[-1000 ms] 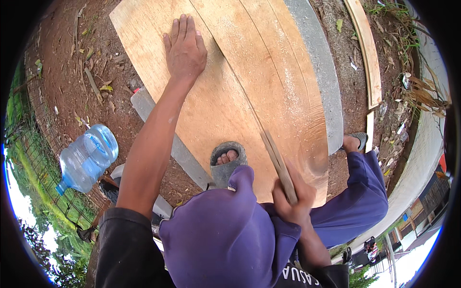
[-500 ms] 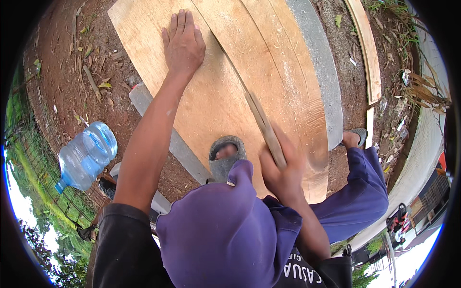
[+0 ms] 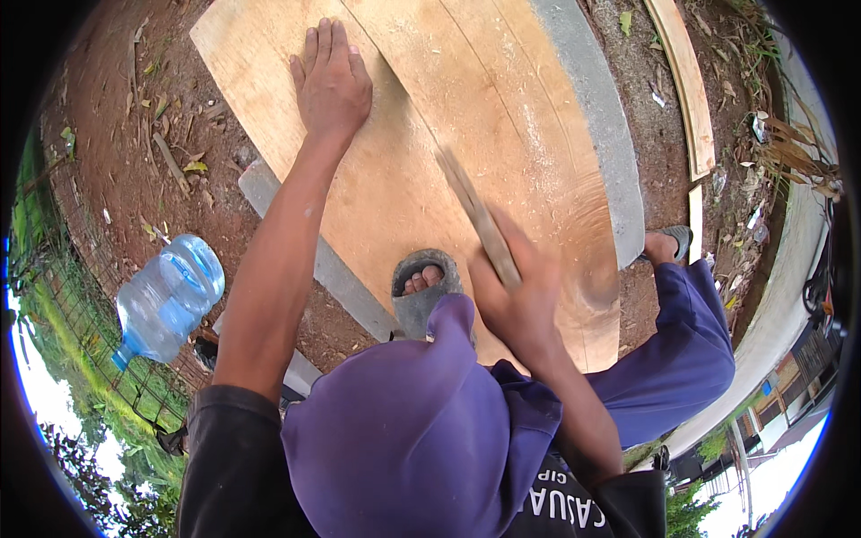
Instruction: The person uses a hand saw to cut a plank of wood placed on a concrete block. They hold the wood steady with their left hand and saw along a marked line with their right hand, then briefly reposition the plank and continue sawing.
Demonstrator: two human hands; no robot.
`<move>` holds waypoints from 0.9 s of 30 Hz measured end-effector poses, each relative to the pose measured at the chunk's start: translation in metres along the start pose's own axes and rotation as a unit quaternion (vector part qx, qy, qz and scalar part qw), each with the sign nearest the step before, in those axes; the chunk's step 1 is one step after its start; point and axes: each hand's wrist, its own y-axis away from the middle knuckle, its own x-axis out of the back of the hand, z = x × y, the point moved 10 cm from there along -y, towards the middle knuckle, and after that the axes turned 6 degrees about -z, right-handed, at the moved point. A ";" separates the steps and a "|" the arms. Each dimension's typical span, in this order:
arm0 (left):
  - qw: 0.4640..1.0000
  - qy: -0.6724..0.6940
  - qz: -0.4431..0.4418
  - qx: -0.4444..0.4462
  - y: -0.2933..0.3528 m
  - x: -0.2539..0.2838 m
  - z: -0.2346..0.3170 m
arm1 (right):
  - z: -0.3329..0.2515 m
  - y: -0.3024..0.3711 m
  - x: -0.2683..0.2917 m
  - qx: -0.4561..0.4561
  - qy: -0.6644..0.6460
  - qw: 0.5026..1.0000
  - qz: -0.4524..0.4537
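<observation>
My left hand (image 3: pixel 334 88) lies flat on a wooden board (image 3: pixel 395 193), fingers stretched toward the far edge. Its palm is just left of a dark straight line running lengthwise through the wood. My right hand (image 3: pixel 518 291) is closed around a long, narrow, wood-coloured tool (image 3: pixel 480 215), whose far end is blurred and reaches to that line. Whether the tool has a blade cannot be made out. Pale sawdust is scattered over the board right of the line. My left foot in a dark sandal (image 3: pixel 421 291) rests on the near part of the board.
Grey slabs, one on the right (image 3: pixel 619 170) and one on the left (image 3: pixel 345 287), show beneath the board. A clear blue water jug (image 3: pixel 170 300) lies on its side at left. Wood strips (image 3: pixel 686 81) and my other sandalled foot (image 3: pixel 668 244) are at right.
My right hand and the tool have moved a little forward and left along the dark line. The left hand stays pressed on the board. The whole view has shifted slightly.
</observation>
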 end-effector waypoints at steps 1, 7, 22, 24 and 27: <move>1.000 0.001 0.008 -0.001 -0.003 0.004 -0.002 | 0.003 0.035 0.013 0.025 0.029 0.999 0.011; 1.000 0.014 0.004 0.000 0.004 -0.001 0.001 | 0.013 0.081 0.039 -0.014 0.030 0.999 0.019; 1.000 0.018 0.010 0.001 0.004 0.000 0.003 | 0.004 0.096 0.047 0.003 0.072 0.997 0.010; 1.000 0.018 0.009 0.009 0.001 0.002 0.000 | 0.011 0.029 0.016 0.009 0.022 0.999 0.023; 1.000 0.016 0.010 -0.016 -0.010 -0.003 0.022 | 0.008 -0.069 -0.012 0.035 0.012 0.999 0.038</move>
